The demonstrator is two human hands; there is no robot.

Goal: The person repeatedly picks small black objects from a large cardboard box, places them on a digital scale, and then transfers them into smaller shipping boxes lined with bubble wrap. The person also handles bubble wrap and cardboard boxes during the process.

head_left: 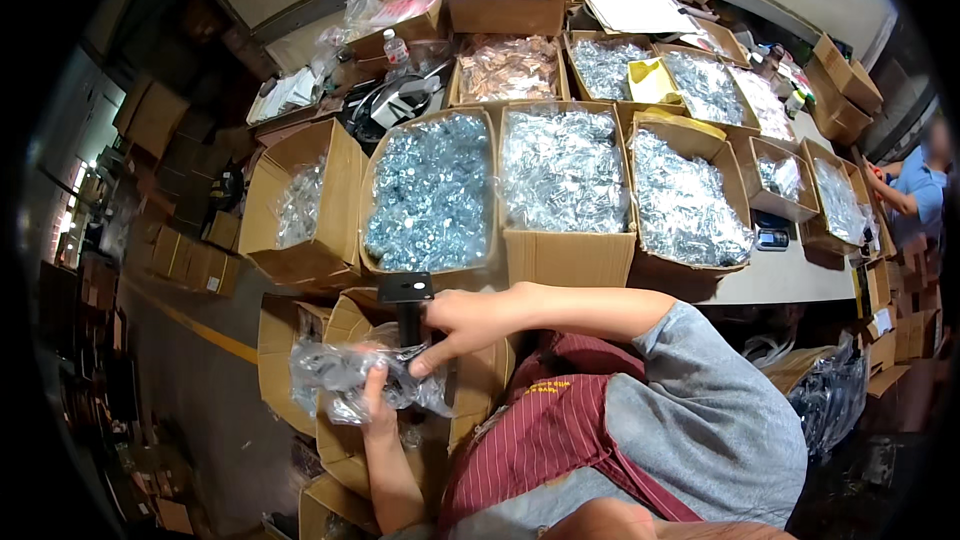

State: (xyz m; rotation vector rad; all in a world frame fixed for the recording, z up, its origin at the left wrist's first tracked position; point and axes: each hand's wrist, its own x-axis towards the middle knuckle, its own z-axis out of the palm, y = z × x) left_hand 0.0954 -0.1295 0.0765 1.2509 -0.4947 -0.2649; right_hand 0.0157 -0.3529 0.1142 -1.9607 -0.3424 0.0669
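My left hand [376, 408] is closed on a crumpled clear plastic bag [335, 365], its thumb pointing up along the near side. Just above and to the right, my right hand [470, 322] has its fingers curled beside a black post [409, 325] topped by a flat square plate [405, 287]. The right thumb reaches down to the bag, and its other fingertips are partly hidden. Under both hands stands an open cardboard box [345, 325] with more clear plastic inside. What the bag contains cannot be made out.
Across the table [800, 280] stand open boxes of small bagged metal parts: bluish screws [430, 190], silvery pieces [565, 170] and copper-coloured ones [510, 70]. A clear bottle [396, 50] is behind. At the far right is another person [915, 185]. A yellow floor line [215, 337] runs on the left.
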